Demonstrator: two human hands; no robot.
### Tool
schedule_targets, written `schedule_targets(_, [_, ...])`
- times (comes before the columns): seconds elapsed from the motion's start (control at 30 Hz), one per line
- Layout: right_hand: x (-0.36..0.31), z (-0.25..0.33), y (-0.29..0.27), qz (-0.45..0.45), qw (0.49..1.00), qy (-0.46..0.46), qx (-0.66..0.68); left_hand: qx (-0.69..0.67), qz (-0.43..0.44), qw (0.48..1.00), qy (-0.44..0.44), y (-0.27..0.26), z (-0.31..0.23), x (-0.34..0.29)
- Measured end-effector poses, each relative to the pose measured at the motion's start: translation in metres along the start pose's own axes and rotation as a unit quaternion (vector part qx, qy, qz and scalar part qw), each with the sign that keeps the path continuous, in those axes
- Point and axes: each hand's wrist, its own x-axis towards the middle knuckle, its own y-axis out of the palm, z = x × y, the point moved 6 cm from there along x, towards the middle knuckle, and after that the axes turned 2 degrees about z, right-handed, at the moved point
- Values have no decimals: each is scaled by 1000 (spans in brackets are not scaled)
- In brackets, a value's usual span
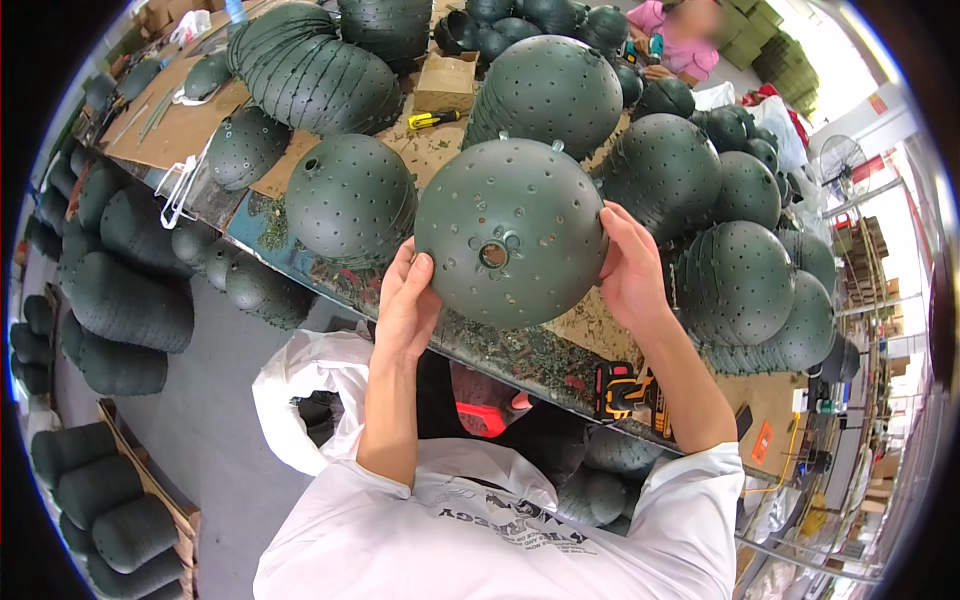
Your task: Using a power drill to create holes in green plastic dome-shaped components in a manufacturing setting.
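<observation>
A dark green plastic dome (540, 220), dotted with small holes and with one larger round hole, is raised over the near edge of the workbench. Its left rim lies in the grip of my left hand (408, 300), thumb on the outer face. On the opposite side my right hand (632, 262) is closed round the rim, its fingers partly hidden behind. A similar dome (350, 198) rests on the bench just left of it. Behind the held piece stands a nested stack of larger domes (550, 92).
A yellow and black cordless drill (622, 392) lies at the bench's front edge, near my right forearm. A yellow utility knife (433, 119) sits before a cardboard box (445, 82). More dome stacks (735, 285) crowd the right. Across the bench, a person in pink (675, 40) holds a tool.
</observation>
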Motion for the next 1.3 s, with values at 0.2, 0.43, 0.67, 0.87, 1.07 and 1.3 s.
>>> schedule_targets(0.2, [-6, 2, 5, -4, 1000, 7, -2, 56, -31, 997, -29, -6, 6, -12])
schedule_targets(0.43, [-9, -1, 11, 25, 999, 26, -8, 43, 6, 998, -34, -17, 14, -16])
schedule_targets(0.67, [-10, 3, 20, 37, 999, 13, -24, 76, -21, 997, -25, -19, 17, -17])
schedule_targets(0.87, [-10, 4, 12, 33, 999, -6, -43, 75, 26, 997, -12, -15, 24, -14])
schedule_targets(1.07, [-10, 2, 18, 27, 999, -13, -44, 74, 32, 997, -12, -20, 22, -14])
schedule_targets(1.3, [-15, 4, 18, 23, 997, -31, -65, 59, 18, 998, -24, -14, 26, -13])
